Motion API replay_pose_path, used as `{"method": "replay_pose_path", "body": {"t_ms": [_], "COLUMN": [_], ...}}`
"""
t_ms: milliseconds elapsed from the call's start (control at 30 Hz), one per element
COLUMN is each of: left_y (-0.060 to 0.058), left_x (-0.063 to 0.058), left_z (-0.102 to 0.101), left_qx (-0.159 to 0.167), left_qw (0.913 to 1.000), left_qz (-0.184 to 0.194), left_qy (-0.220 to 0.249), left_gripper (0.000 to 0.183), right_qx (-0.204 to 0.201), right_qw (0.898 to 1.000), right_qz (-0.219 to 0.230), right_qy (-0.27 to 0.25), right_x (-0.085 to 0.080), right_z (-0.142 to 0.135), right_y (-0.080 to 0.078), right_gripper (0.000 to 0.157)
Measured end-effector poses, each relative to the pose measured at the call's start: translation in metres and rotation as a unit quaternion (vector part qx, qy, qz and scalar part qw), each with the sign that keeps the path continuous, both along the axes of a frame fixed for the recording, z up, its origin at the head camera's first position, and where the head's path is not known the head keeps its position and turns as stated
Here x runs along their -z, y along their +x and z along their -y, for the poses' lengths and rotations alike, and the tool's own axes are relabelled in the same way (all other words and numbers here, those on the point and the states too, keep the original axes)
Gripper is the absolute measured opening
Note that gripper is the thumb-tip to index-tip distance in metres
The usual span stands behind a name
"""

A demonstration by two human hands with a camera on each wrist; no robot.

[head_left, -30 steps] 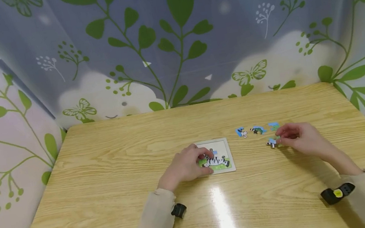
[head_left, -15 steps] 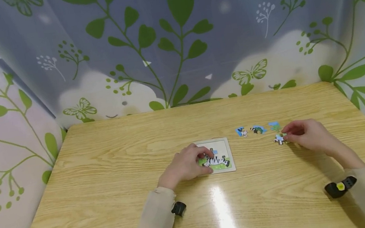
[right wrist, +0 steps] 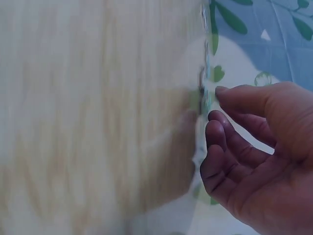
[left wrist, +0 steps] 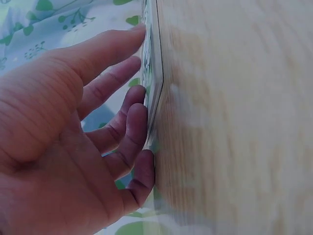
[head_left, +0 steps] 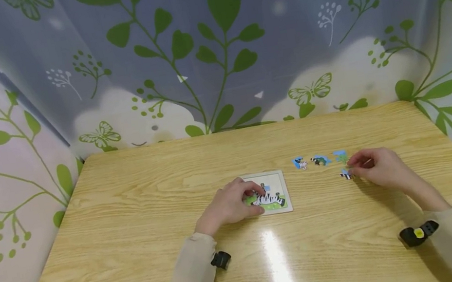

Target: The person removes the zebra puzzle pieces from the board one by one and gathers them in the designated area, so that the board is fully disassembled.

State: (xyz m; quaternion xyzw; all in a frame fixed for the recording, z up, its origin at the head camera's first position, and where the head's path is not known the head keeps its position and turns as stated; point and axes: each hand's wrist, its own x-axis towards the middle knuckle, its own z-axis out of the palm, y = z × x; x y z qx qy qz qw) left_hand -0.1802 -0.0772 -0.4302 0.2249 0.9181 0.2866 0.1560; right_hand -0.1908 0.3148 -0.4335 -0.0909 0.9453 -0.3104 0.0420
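A square puzzle board (head_left: 277, 179) with a pale frame and a zebra picture lies flat on the table. My left hand (head_left: 229, 204) rests over its left side, fingertips down on the surface and hiding part of the picture. In the left wrist view, the fingertips of the left hand (left wrist: 73, 122) touch the board (left wrist: 154, 73) with fingers loosely bent. To the right, my right hand (head_left: 378, 167) pinches a small blue puzzle piece with black and white stripes (head_left: 345, 175) at its right edge, low over the table. The right wrist view shows thumb and fingers of the right hand (right wrist: 259, 142) close together.
Behind the held piece, three more puzzle pieces lie in a row: one with a zebra part (head_left: 300, 163), a dark green one (head_left: 320, 161) and a blue-green one (head_left: 341, 156). A leaf-patterned curtain (head_left: 212, 54) hangs at the table's (head_left: 147, 173) far edge.
My right hand has moved slightly right with the striped piece, which has changed its orientation between the fingers. The left hand and the board have stayed in place.
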Motion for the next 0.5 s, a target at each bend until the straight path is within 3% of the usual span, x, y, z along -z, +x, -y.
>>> {"method": "replay_pose_path", "body": {"t_ms": [133, 267, 500], "left_y": [0.003, 0.007, 0.010], "left_x": [-0.002, -0.005, -0.002], "left_z": [0.005, 0.007, 0.006], "left_qx": [-0.024, -0.051, -0.071], "left_qw": [0.9993, 0.9986, 0.9974], "left_qz": [0.004, 0.001, 0.007], "left_qy": [0.028, 0.014, 0.008], "left_gripper": [0.036, 0.036, 0.037], "right_qx": [-0.010, -0.034, -0.075], "right_qw": [1.000, 0.999, 0.996], "right_qz": [-0.011, -0.019, -0.022], "right_qy": [-0.012, -0.029, -0.047], "right_x": [-0.006, -0.010, -0.006], "right_z": [0.015, 0.033, 0.067], "right_y": [0.005, 0.006, 0.003], "right_gripper": [0.020, 0.017, 0.015]}}
